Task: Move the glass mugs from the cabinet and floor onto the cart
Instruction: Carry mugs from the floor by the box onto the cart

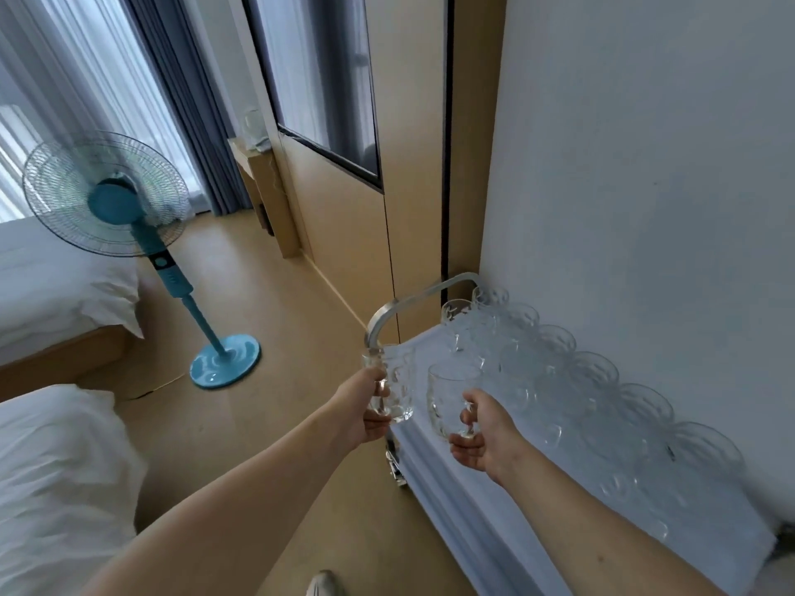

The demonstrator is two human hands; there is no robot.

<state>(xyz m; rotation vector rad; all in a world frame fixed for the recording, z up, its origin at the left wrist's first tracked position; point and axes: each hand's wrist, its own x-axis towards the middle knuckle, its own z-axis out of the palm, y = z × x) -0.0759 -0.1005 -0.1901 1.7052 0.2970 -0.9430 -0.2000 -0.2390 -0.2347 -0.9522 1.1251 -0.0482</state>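
Both hands (365, 412) (484, 436) grip dimpled, seemingly rounded glass mugs (398, 387).

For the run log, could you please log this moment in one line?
left hand: holds glass mug | right hand: holds second mug | over cart

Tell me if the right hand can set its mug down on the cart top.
Probably yes: the right hand holds its mug over the cart's near edge, where the cloth beside the standing mugs looks bare.

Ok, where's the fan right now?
The fan stands on the floor at the left of the head view, between the bed and the curtains, well left of the cart.
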